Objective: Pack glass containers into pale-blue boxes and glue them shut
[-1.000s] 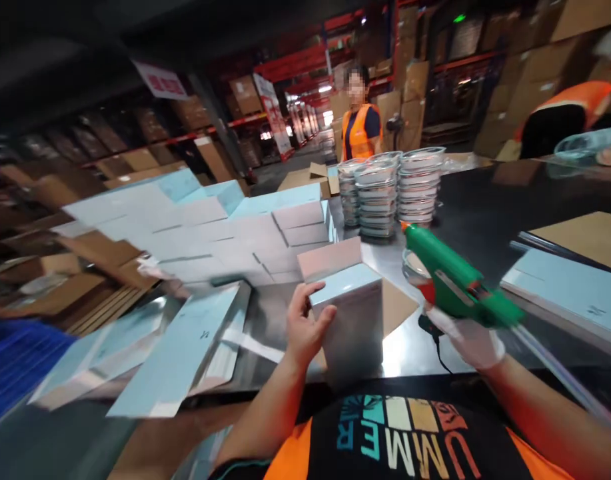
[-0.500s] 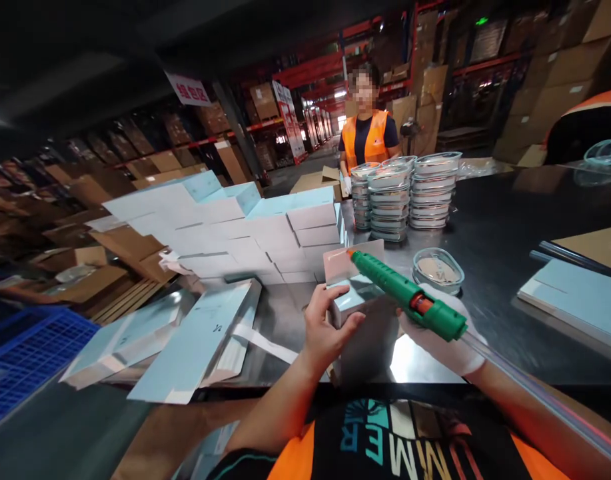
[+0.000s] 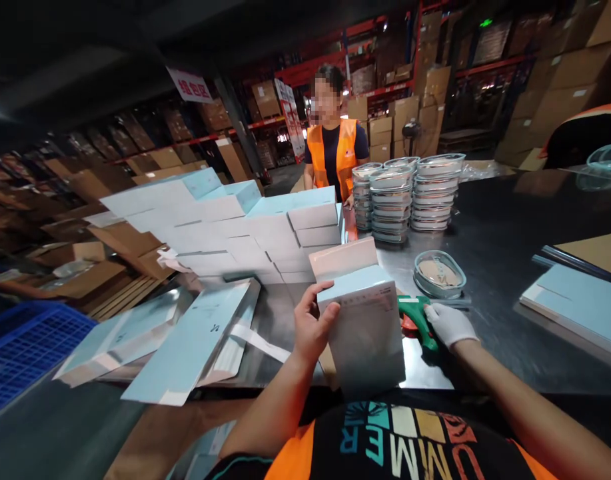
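My left hand [image 3: 315, 323] grips a pale blue carton [image 3: 368, 333] by its left edge, thumb on the near face. The carton stands upright at the table's front edge, and its pinkish top flap [image 3: 346, 259] is raised. Right of it, a green hot glue gun [image 3: 421, 320] lies low on its side at the tabletop, its nozzle end hidden behind the carton. My white-gloved right hand [image 3: 452, 325] has its fingers closed at the gun's rear end. Just beyond sits a clear oval lidded container [image 3: 439, 273] with a brown insert.
A stepped wall of pale blue cartons [image 3: 245, 230] stands left, with flattened cartons [image 3: 190, 340] before it. Stacked lidded containers [image 3: 391, 203] stand at the back. More flat cartons [image 3: 580, 303] lie right. A person in an orange vest [image 3: 335, 147] stands across the metal table [image 3: 500, 267].
The glue gun has gone from raised over the carton's flap down to the tabletop, with my right hand. The carton is tilted up, showing its near face. The person opposite has shifted left.
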`<state>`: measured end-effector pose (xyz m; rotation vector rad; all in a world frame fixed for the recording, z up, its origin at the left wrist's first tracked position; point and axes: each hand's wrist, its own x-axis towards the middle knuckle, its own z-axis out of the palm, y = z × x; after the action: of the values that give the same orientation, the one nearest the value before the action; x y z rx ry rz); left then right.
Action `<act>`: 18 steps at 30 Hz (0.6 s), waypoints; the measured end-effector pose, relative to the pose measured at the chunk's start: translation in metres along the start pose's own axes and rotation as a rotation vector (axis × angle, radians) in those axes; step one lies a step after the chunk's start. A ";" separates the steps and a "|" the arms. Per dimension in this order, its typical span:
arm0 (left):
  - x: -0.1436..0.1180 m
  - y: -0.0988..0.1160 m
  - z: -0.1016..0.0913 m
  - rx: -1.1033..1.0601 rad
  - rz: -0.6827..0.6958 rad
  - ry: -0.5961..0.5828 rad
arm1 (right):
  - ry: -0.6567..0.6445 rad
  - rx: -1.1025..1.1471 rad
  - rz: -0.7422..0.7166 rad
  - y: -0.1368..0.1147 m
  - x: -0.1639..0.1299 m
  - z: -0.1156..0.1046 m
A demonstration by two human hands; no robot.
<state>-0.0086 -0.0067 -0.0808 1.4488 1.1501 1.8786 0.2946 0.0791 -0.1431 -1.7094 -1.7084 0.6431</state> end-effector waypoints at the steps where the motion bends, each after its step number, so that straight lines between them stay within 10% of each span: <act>1: 0.000 -0.001 0.001 -0.005 0.007 -0.013 | 0.024 0.015 -0.014 -0.004 0.001 -0.002; 7: 0.001 -0.005 0.018 -0.023 0.072 -0.177 | -0.222 0.784 -0.340 -0.084 -0.015 -0.013; 14: 0.005 -0.021 0.023 -0.113 0.190 -0.089 | -0.239 0.577 -0.546 -0.093 -0.025 -0.028; 18: 0.012 -0.024 0.017 -0.107 0.288 -0.235 | -0.221 0.585 -0.674 -0.083 -0.033 -0.031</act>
<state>0.0007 0.0210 -0.0938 1.7937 0.7526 1.8573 0.2589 0.0406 -0.0648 -0.6244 -1.8495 0.9009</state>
